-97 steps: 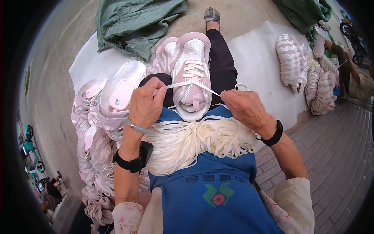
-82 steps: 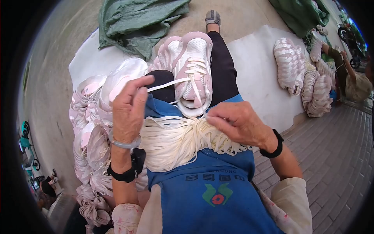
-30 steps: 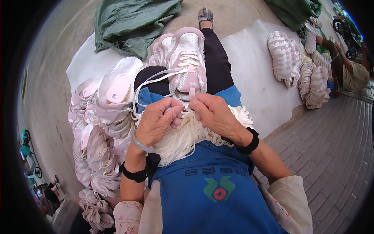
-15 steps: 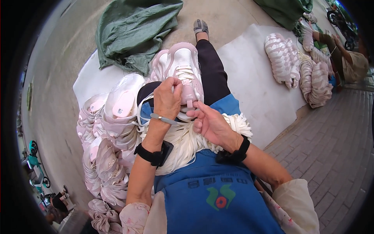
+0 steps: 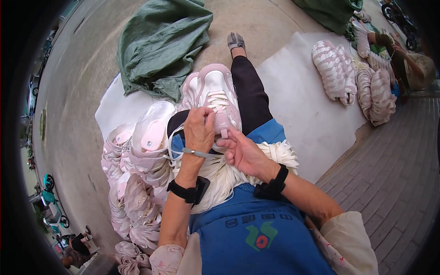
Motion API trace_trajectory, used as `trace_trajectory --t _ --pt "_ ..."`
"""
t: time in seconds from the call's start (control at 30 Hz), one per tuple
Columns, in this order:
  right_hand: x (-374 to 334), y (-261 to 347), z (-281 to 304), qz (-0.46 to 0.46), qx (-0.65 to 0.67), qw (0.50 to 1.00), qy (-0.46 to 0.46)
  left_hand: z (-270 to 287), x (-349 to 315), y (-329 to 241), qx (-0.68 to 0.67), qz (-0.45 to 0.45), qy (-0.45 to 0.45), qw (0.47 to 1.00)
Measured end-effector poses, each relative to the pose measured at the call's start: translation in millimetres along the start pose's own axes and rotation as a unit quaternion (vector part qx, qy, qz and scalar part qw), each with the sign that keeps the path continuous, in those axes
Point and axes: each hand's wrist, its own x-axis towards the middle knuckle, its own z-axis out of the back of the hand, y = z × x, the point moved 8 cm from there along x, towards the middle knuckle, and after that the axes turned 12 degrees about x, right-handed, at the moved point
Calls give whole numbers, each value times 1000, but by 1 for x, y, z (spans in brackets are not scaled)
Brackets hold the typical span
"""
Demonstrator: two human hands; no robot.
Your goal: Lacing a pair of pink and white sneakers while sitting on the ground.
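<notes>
Head view: a pink and white sneaker (image 5: 215, 94) lies on the person's lap, toe pointing away, resting against the black trouser leg (image 5: 247, 87). The left hand (image 5: 199, 130) sits on the shoe's tongue area, fingers curled and pinched on a white lace (image 5: 176, 149) that loops over the wrist; the right hand (image 5: 243, 151) is just beside it, fingers closed on the lace end at the lower eyelets. Judged from this, lacing is partly done: crossings show on the upper eyelet rows, while loose lace remains to be threaded or tied. A bundle of white laces (image 5: 238, 172) lies across the blue apron (image 5: 256, 233), so stock is at hand. To the left, a pile of pale pink sneakers (image 5: 137, 169) is stacked close; whether these are laced cannot be told. No raised surface; work is done seated on a white ground sheet (image 5: 302, 110) spread over concrete, with brick paving at right. A green tarp (image 5: 160, 43) lies crumpled ahead. More stacked shoes (image 5: 339, 71) sit well apart at upper right, near another person.
</notes>
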Motion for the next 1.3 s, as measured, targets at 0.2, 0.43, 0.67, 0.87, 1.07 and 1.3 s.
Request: trace_trajectory --t 0.2,0.43,0.67,0.87,1.07,1.3 --pt "19 -2 2 -37 97 993 52 1 1 0 -5 13 5 1000" --pt "27 -6 3 -12 -69 998 1 -1 -2 -2 -14 15 9 1000" --pt "29 -1 13 18 37 999 -15 -1 1 -7 -1 22 18 1000" --pt "21 0 12 59 -9 998 -21 2 0 -5 28 28 37 999" --pt "15 4 14 71 -34 997 -26 2 0 -18 52 -28 40 997" --pt "16 0 15 62 -56 997 -6 -1 6 -23 61 -63 98 991"
